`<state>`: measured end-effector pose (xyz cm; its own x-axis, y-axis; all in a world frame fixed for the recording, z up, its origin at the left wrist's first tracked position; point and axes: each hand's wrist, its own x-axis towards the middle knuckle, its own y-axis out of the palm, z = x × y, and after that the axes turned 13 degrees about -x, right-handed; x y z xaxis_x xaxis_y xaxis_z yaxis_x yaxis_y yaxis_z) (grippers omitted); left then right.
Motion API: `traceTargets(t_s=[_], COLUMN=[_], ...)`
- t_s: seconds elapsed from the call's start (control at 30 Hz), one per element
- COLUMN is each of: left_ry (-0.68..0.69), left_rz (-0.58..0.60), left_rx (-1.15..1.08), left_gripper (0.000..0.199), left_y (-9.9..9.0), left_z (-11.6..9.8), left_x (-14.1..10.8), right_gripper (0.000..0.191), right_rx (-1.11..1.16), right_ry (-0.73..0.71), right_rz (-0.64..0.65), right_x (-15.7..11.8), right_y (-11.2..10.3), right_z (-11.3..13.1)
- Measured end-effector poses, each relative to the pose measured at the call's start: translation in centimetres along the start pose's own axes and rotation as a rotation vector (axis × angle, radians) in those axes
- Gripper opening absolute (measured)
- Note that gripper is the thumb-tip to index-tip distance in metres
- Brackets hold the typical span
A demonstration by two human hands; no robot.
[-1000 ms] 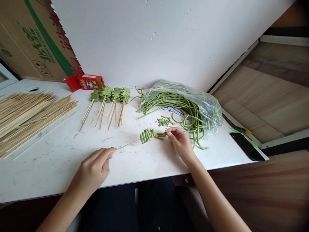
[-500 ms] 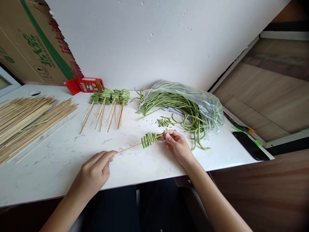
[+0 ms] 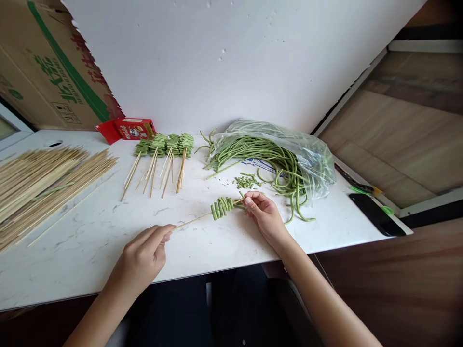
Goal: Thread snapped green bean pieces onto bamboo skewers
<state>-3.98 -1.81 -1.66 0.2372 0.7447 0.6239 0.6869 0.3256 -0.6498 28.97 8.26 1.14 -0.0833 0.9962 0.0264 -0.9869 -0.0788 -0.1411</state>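
Green bean pcs. sit side by side, crosswise on a thin wooden skewer, up toward its far end, above the white marbled table. L. hand is closed narrow, pinching the skewer's near end btwn thumb & fingers, so the stick slants up to the R. R. hand is also pinched narrow, w/ a single bean pc. at its fingertips, right by the skewer tip; can't tell if the tip has gone thru it. Behind R. hand: a small pile of short bean bits, then long whole beans spilling out of a clear plastic bag. Back L. of ctr., loaded skewers lie in a row, bean ends away, bare sticks toward the person. Red carton is just behind them, nr. the white panel. Far L., a big heap of bare sticks w/ a green bean lying across; cardboard box behind. Far R., black phone nr. the table edge.
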Motion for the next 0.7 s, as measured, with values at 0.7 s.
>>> traceTargets(t_s=[0.7], left_ry=[-0.041], left_rz=[-0.015], left_rx=[-0.032], left_gripper=[0.047], left_y=[1.1], left_z=[0.9], left_x=[-0.3], right_gripper=[0.044], right_rx=[-0.083], right_ry=[-0.060], right_rz=[-0.051], right_x=[0.0], right_y=[0.2], right_z=[-0.3])
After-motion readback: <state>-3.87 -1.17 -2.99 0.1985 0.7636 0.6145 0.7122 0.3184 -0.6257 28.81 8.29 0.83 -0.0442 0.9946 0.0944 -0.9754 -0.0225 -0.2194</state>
